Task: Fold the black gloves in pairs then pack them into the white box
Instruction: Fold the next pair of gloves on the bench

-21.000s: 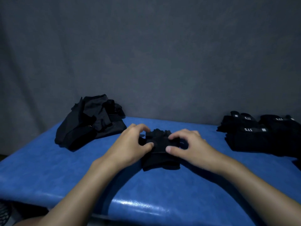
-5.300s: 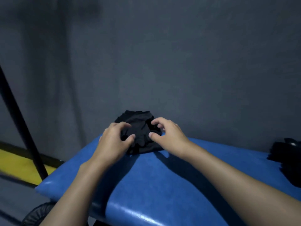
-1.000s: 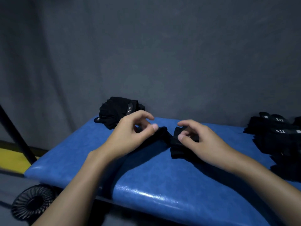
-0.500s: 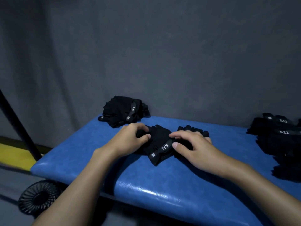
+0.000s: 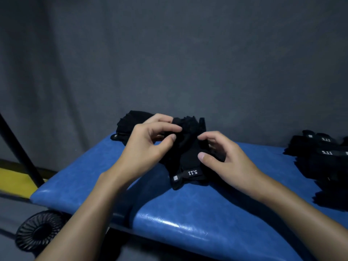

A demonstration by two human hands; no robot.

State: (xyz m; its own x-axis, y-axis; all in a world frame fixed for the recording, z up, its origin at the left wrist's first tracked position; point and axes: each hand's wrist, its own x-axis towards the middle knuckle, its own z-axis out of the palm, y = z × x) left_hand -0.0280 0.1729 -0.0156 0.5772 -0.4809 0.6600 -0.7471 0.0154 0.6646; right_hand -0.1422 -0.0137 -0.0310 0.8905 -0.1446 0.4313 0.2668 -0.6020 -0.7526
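Stage: folding is in progress; packing is judged not yet begun.
Glove pair [image 5: 188,159]: lies at the middle of the table [image 5: 197,223], between both hands. The cuff strap [image 5: 186,175] marked 5.11 faces 6 o'clock; the finger end is raised towards 12 o'clock.
Left hand [image 5: 148,146]: fingers curled, thumb and forefinger pinching the raised finger end of the glove pair at its 11 o'clock corner.
Right hand [image 5: 226,162]: thumb presses on the glove pair just above the cuff strap; the other fingers curl round its 3 o'clock edge.
Work done: folded stack [image 5: 320,161] at 3 o'clock, well apart from the glove pair, with several 5.11 straps showing. The exact number of pairs cannot be told.
Work left: loose heap [image 5: 131,121] at 11 o'clock on the far table corner, partly hidden behind the left hand. This heap looks unfolded; its count cannot be told.
White box: not in view, so no packed pair can be confirmed.
Estimate: the current pair needs its fold closed and pressed flat; then the loose heap, then all packing.
Floor: fan [image 5: 37,234] at 7 o'clock, below the table edge.
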